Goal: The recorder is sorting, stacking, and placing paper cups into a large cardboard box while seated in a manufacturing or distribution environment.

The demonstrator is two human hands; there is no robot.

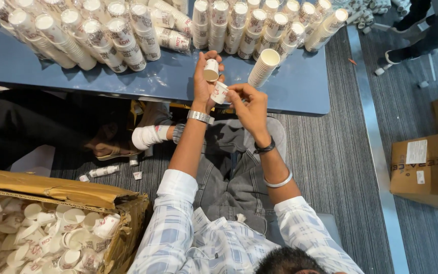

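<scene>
Left hand (205, 83) grips a paper cup (211, 70); right hand (248, 104) pinches another cup (220, 93). Stacked cups (263, 67) lie at 12 o'clock on the blue bench (300, 86).

Above the blue worktop (290, 86), the plastic-wrapped stacks of white paper cups (102, 35) run off the top edge, their printing too small to tell.

Before me, the blue tabletop (300, 83) carries wrapped sleeves of paper cups (102, 35) and one unwrapped cup stack (263, 67).
</scene>
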